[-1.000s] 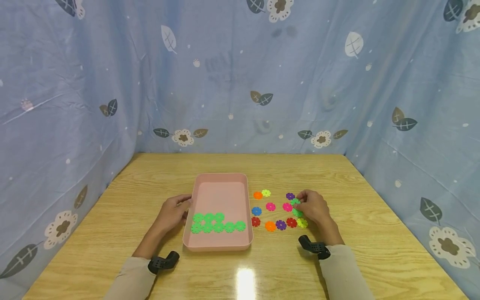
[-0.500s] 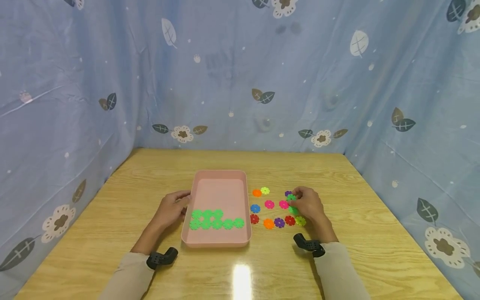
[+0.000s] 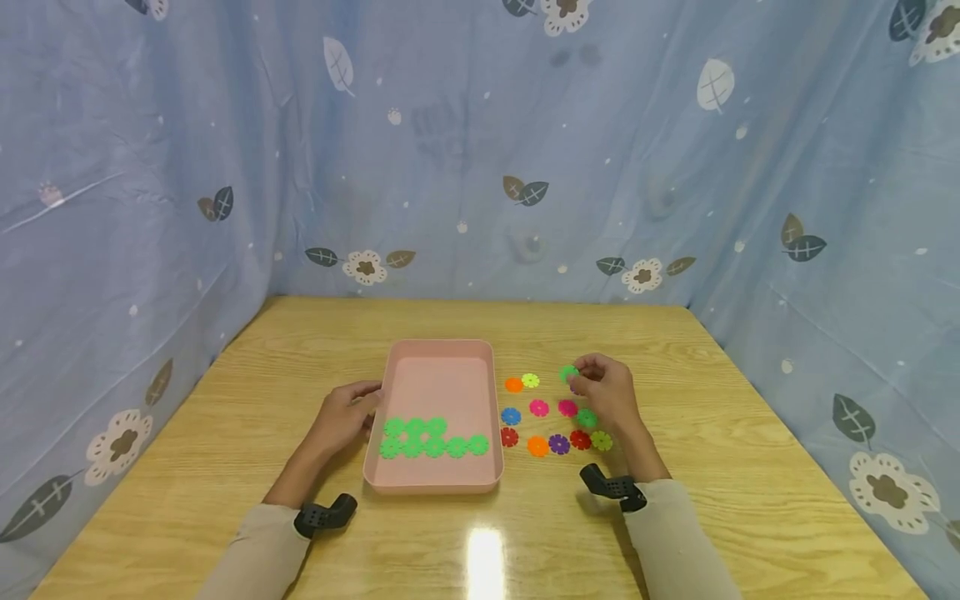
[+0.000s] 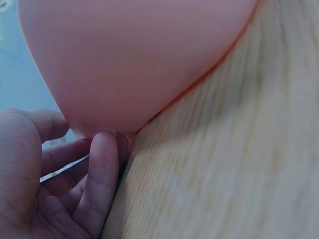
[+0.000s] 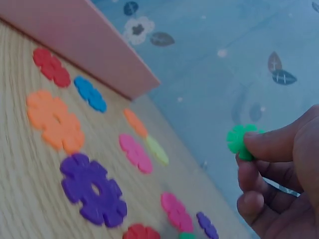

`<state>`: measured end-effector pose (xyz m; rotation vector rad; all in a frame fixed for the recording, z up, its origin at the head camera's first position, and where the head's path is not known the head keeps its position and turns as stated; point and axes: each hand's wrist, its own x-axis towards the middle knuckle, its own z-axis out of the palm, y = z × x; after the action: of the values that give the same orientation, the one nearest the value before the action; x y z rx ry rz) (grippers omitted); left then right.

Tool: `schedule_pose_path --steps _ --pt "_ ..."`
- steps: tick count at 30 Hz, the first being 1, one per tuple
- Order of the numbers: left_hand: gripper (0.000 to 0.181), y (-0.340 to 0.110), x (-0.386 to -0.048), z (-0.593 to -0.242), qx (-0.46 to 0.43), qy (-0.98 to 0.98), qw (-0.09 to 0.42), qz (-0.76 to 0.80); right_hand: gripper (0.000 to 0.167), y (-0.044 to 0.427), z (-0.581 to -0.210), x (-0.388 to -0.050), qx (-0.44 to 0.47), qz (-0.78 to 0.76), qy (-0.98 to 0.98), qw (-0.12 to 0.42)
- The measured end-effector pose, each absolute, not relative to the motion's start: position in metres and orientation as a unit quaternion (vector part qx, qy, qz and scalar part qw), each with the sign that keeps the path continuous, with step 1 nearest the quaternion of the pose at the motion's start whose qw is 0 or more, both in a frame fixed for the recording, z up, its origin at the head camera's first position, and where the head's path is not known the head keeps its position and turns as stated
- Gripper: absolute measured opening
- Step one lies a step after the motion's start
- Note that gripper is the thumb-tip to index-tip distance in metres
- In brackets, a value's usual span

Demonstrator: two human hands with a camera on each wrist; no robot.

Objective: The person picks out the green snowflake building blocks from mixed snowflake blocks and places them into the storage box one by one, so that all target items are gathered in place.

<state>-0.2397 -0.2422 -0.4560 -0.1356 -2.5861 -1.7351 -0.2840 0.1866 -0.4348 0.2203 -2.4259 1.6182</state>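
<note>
My right hand [image 3: 611, 396] pinches a green flower-shaped disc [image 5: 238, 139] between thumb and fingers, lifted above the table on the right. Below that hand, another green flower disc [image 3: 587, 417] lies beside a pink one [image 3: 567, 408]. A purple disc [image 5: 207, 225] is partly hidden behind the hand in the head view. My left hand [image 3: 339, 423] touches the left side of a pink tray [image 3: 433, 490]; in the left wrist view its fingertips rest against the outer wall. Several green flower discs [image 3: 412, 448] lie flat in rows in the tray's near part.
Between tray and right hand lie loose flower discs: orange [image 3: 537, 447], purple [image 3: 558, 444], red [image 3: 509, 437], blue [image 3: 511, 416], pink [image 3: 539, 408] and yellow [image 3: 531, 381]. The wooden table [image 3: 315, 333] is bounded by a blue patterned curtain [image 3: 450, 167].
My right hand has picked up one green disc and moved it slightly away and to the left, uncovering the other green disc. The left hand stays at the tray.
</note>
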Motion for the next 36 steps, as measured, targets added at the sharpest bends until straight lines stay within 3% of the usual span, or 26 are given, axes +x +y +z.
schedule_pose_path --steps 23,36 --pt "0.044 -0.244 -0.242 -0.458 -0.039 -0.832 0.005 -0.553 0.011 0.121 -0.391 -0.280 0.215 0.568 -0.792 0.063" --pt "0.043 -0.245 -0.244 -0.457 -0.039 -0.829 0.007 -0.558 0.010 0.093 -0.393 -0.281 0.249 0.518 -0.818 0.038"
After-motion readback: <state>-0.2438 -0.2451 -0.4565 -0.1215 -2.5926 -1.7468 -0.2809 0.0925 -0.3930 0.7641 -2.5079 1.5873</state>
